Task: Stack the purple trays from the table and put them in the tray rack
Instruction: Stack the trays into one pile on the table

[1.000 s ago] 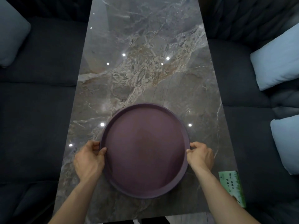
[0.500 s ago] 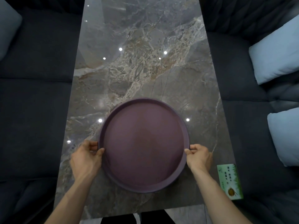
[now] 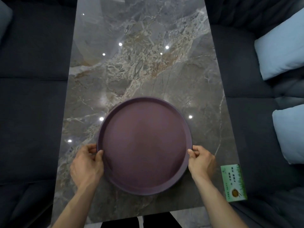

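A round purple tray sits at the near end of the grey marble table. My left hand grips its left rim, thumb over the edge and fingers outside. My right hand grips the right rim the same way. Whether more than one tray is stacked there I cannot tell; only one rim shows. No tray rack is in view.
A green printed box lies at the table's near right corner, close to my right wrist. Dark sofas flank the table on both sides. Light blue cushions rest on the right sofa.
Both hands keep the same grip on the tray. The tray and table sit slightly higher in the view, and more of the near table edge and the green box shows.
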### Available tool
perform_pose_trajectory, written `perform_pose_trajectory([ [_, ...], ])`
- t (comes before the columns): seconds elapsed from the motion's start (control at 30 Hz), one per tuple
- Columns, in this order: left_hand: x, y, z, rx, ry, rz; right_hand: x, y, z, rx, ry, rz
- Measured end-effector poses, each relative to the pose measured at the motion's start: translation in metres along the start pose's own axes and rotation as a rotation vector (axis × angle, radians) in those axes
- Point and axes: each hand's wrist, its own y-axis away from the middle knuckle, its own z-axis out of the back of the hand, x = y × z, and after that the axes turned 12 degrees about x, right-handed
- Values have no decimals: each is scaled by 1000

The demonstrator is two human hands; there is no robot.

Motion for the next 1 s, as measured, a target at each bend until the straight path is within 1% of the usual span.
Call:
perform_pose_trajectory([
  [0.5, 1, 1, -9, -36, -30, 25, 2, 2, 1, -62, 95, 54],
  [0.67, 3, 2, -12, -50, -81, -5, 2, -1, -1, -70, 102, 55],
  [0.87, 2, 0, -9, -53, -90, -30, 2, -6, 1, -20, 126, 38],
  [1.0, 3, -2, -7, -34, -52, -24, 3, -8, 3, -11, 107, 18],
])
